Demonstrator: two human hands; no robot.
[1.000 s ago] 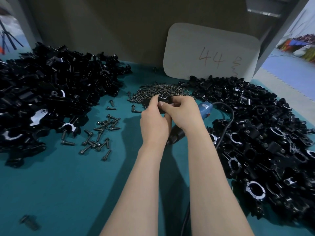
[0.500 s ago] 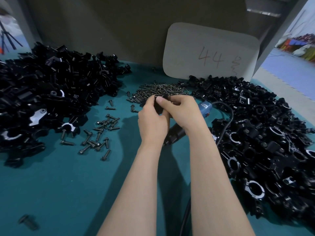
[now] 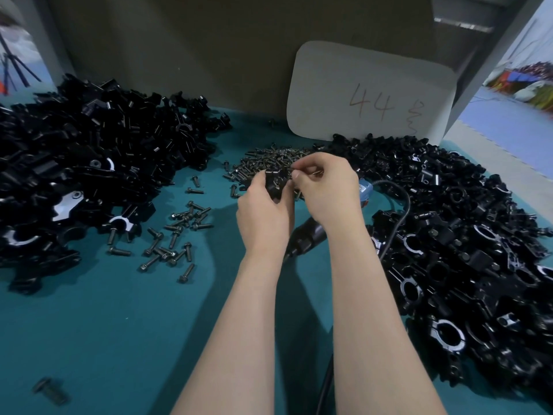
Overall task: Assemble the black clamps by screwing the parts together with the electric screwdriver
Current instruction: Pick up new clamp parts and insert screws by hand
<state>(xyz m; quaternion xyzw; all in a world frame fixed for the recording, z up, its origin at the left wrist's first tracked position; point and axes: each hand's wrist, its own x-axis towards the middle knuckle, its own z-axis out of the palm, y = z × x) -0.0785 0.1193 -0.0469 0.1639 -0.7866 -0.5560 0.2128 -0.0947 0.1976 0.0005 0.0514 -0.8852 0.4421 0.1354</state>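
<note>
My left hand (image 3: 263,208) grips a black clamp part (image 3: 274,183) above the middle of the teal table. My right hand (image 3: 326,190) pinches small dark screws (image 3: 314,172) at the clamp's top edge, fingertips touching the part. The electric screwdriver (image 3: 311,235), black with a blue rear end (image 3: 365,191), lies on the table under my right wrist, mostly hidden. Just behind my hands sits a heap of dark screws (image 3: 269,161).
Loose clamp parts form a big pile at left (image 3: 89,163) and another at right (image 3: 463,235). Scattered screws (image 3: 176,238) lie left of my hands. A cable (image 3: 401,211) curves off the screwdriver. A white board marked 44 (image 3: 371,94) leans on the back wall.
Both hands stayed together over the screw heap. My right fingers shifted from covering the clamp to pinching screws at its upper edge; the clamp now shows more in my left hand.
</note>
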